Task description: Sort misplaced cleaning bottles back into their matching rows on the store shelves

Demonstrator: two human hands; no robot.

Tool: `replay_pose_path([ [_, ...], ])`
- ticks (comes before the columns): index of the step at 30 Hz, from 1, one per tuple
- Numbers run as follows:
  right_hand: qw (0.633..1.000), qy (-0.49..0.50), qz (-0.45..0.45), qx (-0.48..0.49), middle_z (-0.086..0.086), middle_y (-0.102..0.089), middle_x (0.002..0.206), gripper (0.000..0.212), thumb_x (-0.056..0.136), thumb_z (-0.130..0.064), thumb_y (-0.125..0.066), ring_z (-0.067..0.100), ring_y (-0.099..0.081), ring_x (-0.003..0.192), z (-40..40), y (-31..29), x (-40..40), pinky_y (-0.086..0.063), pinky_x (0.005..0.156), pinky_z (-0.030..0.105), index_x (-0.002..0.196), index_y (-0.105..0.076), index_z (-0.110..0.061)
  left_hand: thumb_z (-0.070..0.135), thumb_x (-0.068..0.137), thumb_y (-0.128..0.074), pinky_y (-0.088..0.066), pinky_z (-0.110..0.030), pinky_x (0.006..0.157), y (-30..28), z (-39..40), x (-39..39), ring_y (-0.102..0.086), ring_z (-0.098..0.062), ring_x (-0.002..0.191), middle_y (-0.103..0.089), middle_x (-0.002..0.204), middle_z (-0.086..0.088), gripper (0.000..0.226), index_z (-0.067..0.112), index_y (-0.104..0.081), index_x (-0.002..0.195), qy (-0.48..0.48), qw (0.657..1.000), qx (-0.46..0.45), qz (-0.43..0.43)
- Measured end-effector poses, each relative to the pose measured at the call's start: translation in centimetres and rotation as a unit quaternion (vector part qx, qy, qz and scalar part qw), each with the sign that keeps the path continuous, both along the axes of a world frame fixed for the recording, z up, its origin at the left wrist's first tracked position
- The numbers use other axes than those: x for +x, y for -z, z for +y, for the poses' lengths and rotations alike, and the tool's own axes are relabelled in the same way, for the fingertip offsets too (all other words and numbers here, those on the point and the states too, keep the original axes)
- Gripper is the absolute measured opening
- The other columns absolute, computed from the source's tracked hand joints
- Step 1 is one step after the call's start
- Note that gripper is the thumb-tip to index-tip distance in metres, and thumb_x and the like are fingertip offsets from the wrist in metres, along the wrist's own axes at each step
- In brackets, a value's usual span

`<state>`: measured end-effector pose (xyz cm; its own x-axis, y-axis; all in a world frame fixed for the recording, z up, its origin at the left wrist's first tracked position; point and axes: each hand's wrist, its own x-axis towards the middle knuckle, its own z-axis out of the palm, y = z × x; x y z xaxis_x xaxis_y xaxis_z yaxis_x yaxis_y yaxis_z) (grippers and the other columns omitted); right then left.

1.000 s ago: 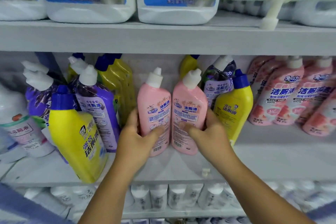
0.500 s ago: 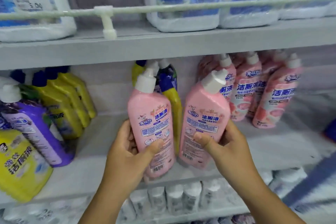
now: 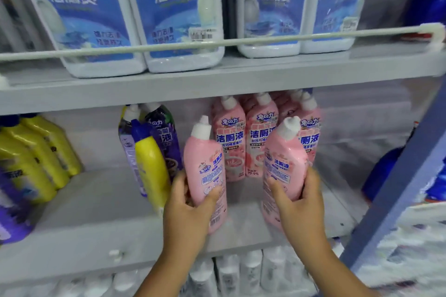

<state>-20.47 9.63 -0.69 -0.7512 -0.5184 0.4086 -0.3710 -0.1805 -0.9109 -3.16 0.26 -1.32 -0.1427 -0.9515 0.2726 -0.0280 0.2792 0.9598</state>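
Pink bottle [image 3: 205, 171] in left hand [image 3: 187, 210], another pink bottle [image 3: 282, 166] in right hand [image 3: 301, 202].

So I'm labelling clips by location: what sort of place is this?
Most likely a shop's cleaning aisle: tiered shelves, rows of identical pink bottles, and a barcode sticker on a blue-labelled jug.

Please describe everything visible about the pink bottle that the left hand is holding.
The pink bottle looks like glossy plastic, with a white angled nozzle cap on top and a white-and-blue printed label with a barcode near its base. It stands roughly upright, leaning slightly, its base at the grey shelf. The left hand grips its lower body, thumb across the front. It is in front of the row of pink bottles.
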Motion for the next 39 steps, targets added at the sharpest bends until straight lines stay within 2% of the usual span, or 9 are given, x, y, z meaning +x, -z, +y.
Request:
replay_pose_path([
  [4,0.997,0.032,0.062,0.026,-0.005,-0.04,0.129,0.068,0.084,-0.014,-0.079,0.004,-0.046,0.116,-1.2,1.2,-0.6,-0.039,0.102,0.018,0.138,-0.039,-0.019,0.024,0.079,-0.087,-0.055,-0.026,0.076,-0.2,-0.9,-2.3,-0.069,-0.002,0.094,-0.07,0.104,0.022,0.058,0.038,-0.05,0.12,-0.04,0.997,-0.044,-0.051],
  [8,0.996,-0.028,0.064,0.059,-0.006,-0.023,0.157,0.089,0.089,-0.002,-0.067,-0.001,-0.03,0.14,-1.0,3.2,-0.5,-0.022,0.106,0.0,0.158,-0.014,-0.023,0.027,0.08,-0.082,-0.052,-0.027,0.08,0.5,-0.3,-2.8,-0.066,-0.003,0.101,-0.063,0.115,0.019,0.072,0.05,-0.034,0.128,-0.035,0.993,-0.058,-0.099],
  [12,0.984,-0.11,0.082,0.117,-0.014,-0.011,0.165,0.098,0.093,-0.007,-0.061,0.005,-0.027,0.148,0.6,5.2,-1.4,-0.032,0.115,0.017,0.16,0.004,-0.034,0.024,0.079,-0.081,-0.055,-0.021,0.074,1.8,0.2,-1.6,-0.066,0.007,0.095,-0.062,0.119,0.02,0.083,0.067,-0.029,0.127,0.029,0.986,-0.058,-0.156],
  [16,0.972,-0.153,0.08,0.159,-0.013,-0.042,0.152,0.087,0.095,-0.018,-0.062,0.008,-0.054,0.127,1.8,5.9,-2.9,-0.05,0.105,0.037,0.159,-0.008,-0.044,0.033,0.071,-0.08,-0.06,-0.028,0.077,1.9,-1.2,-1.1,-0.068,-0.004,0.09,-0.064,0.11,0.023,0.086,0.083,-0.029,0.119,0.071,0.983,-0.027,-0.169],
  [19,0.968,-0.188,0.054,0.154,-0.017,-0.054,0.138,0.079,0.095,-0.013,-0.063,0.011,-0.061,0.117,1.6,5.4,-4.0,-0.053,0.101,0.033,0.158,-0.022,-0.04,0.016,0.077,-0.085,-0.057,-0.018,0.085,1.9,-2.8,-0.8,-0.068,-0.002,0.106,-0.065,0.118,0.027,0.093,0.074,-0.031,0.128,0.124,0.979,0.0,-0.161],
  [24,0.931,-0.311,0.014,0.193,-0.026,-0.037,0.155,0.091,0.098,-0.013,-0.06,-0.004,-0.042,0.139,0.7,4.4,-5.6,-0.038,0.116,0.029,0.156,-0.002,-0.052,0.002,0.081,-0.081,-0.057,-0.016,0.085,2.1,-3.6,-1.4,-0.065,0.008,0.11,-0.061,0.131,0.021,0.1,0.053,-0.025,0.147,0.162,0.974,0.024,-0.157],
  [29,0.958,-0.243,-0.009,0.15,-0.016,-0.036,0.154,0.1,0.081,-0.014,-0.08,-0.006,-0.043,0.136,-1.1,4.9,-4.8,-0.043,0.113,0.028,0.154,-0.017,-0.04,0.034,0.069,-0.09,-0.056,-0.021,0.089,2.9,-3.1,-2.9,-0.065,0.005,0.11,-0.059,0.125,0.033,0.096,0.077,-0.026,0.127,0.093,0.981,-0.017,-0.172],
  [33,0.985,-0.063,0.07,0.145,-0.009,-0.037,0.133,0.112,0.052,-0.052,-0.086,0.014,-0.044,0.132,-3.0,5.2,-3.2,-0.044,0.111,0.042,0.147,-0.033,-0.026,0.062,0.055,-0.085,-0.057,-0.042,0.097,3.9,-3.0,-3.9,-0.061,-0.009,0.12,-0.053,0.137,0.011,0.101,0.047,-0.036,0.142,0.048,0.98,-0.04,-0.187],
  [39,0.991,-0.078,0.042,0.095,-0.012,-0.031,0.147,0.106,0.068,-0.046,-0.087,0.009,-0.038,0.14,-4.0,6.3,-2.3,-0.04,0.115,0.039,0.153,-0.024,-0.029,0.06,0.063,-0.085,-0.054,-0.044,0.102,5.0,-3.6,-4.5,-0.06,-0.008,0.126,-0.057,0.139,0.014,0.086,0.062,-0.038,0.135,0.056,0.989,-0.027,-0.135],
])
